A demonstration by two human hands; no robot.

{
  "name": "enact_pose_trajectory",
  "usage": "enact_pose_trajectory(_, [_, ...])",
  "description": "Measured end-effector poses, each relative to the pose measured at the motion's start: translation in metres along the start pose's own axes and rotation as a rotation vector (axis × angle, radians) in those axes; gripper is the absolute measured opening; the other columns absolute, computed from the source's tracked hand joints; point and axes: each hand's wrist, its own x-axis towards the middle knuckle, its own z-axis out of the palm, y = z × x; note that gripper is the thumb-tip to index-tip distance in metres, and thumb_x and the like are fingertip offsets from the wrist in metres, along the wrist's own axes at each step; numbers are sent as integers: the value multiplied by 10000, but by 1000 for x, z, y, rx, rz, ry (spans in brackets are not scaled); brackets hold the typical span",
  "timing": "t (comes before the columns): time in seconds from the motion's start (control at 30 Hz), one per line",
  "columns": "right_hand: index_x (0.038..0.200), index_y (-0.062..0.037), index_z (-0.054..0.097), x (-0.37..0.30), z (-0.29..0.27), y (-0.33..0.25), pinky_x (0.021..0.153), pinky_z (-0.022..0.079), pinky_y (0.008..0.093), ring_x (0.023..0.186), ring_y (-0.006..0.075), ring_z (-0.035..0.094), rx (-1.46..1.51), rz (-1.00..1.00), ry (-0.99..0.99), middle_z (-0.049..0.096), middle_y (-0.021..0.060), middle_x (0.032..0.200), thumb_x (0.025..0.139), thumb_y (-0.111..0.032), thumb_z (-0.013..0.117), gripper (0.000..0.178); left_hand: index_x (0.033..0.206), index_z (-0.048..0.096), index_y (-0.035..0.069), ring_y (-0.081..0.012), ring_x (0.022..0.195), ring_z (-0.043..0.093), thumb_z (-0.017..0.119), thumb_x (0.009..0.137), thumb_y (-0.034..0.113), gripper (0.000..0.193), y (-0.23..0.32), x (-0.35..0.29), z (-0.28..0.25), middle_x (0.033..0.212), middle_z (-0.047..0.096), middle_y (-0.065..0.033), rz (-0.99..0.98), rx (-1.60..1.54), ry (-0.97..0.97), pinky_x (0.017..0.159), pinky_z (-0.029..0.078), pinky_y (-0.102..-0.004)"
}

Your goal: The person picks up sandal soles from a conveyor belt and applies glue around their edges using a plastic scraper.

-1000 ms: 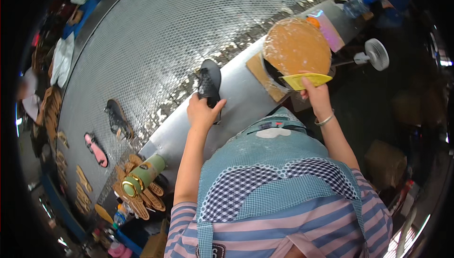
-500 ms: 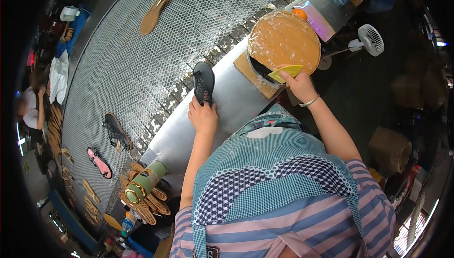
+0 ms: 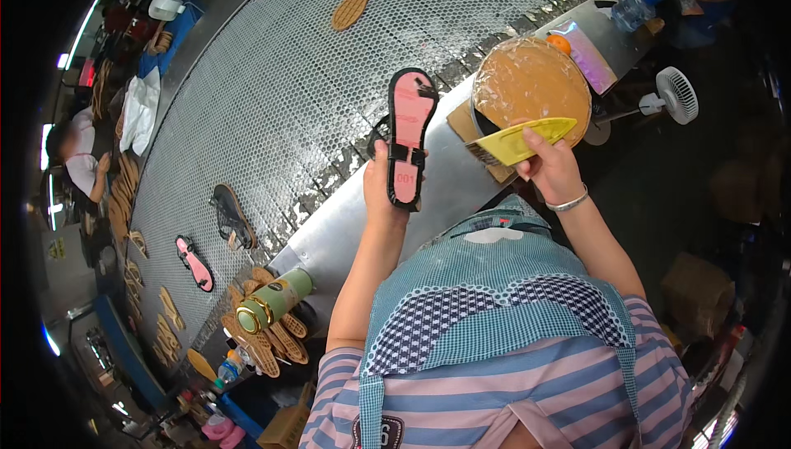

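My left hand (image 3: 381,189) grips a black sandal upper (image 3: 391,151) by its heel end. Its pink underside (image 3: 410,111) faces up, with black strap ends folded onto it at the toe and across the middle. My right hand (image 3: 556,173) pinches a yellow flat brush (image 3: 527,142), its dark bristles pointing left. The brush is held over the near edge of a round tub (image 3: 535,78) with a tan, flaky top. A dark gap shows at the tub's left side.
Beyond the metal ledge (image 3: 338,222) runs a wide mesh belt (image 3: 280,86) bearing a tan sole (image 3: 360,2), a black sandal (image 3: 234,217) and a pink-bottomed one (image 3: 194,264). A green bottle (image 3: 284,299) lies on several soles (image 3: 262,354). A small fan (image 3: 677,95) stands right; another person (image 3: 86,152) is far left.
The sandal in my left hand has been turned from its black top side to its pink underside. My right hand has tilted the brush, so its bristles now show.
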Motion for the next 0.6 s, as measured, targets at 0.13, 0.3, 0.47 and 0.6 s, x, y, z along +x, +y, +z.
enact_pose_trajectory(0.13, [1080,-18,564,-11,41,-20,459,416,184,530,54,507,-112,-43,-174,595,20,792,891,-187,546,254,980,543,33,-149,574,576,413,925,426,418,-1,-5,21,760,616,-84,-57,-28,-49,506,478,-261])
enact_pose_trajectory(0.3, [1075,-32,583,-1,48,-16,504,418,155,578,29,510,-195,-141,-156,592,-3,800,887,-171,558,235,906,572,11,-167,449,533,375,906,504,530,-5,-8,51,669,590,-119,17,84,15,311,379,-264])
enact_pose_trajectory(0.47, [1017,-24,601,-8,48,-11,549,439,193,614,85,546,-584,-587,-234,605,28,802,867,-116,568,179,928,572,4,-172,495,556,381,905,501,533,-9,4,51,679,602,-111,42,90,32,379,423,-275])
enact_pose_trajectory(0.6, [970,-21,614,-14,51,-27,572,484,276,656,244,604,-809,-872,-610,619,122,816,793,-74,619,185,917,564,15,-169,590,574,423,910,447,454,-1,11,63,762,607,-92,63,-86,80,532,484,-294])
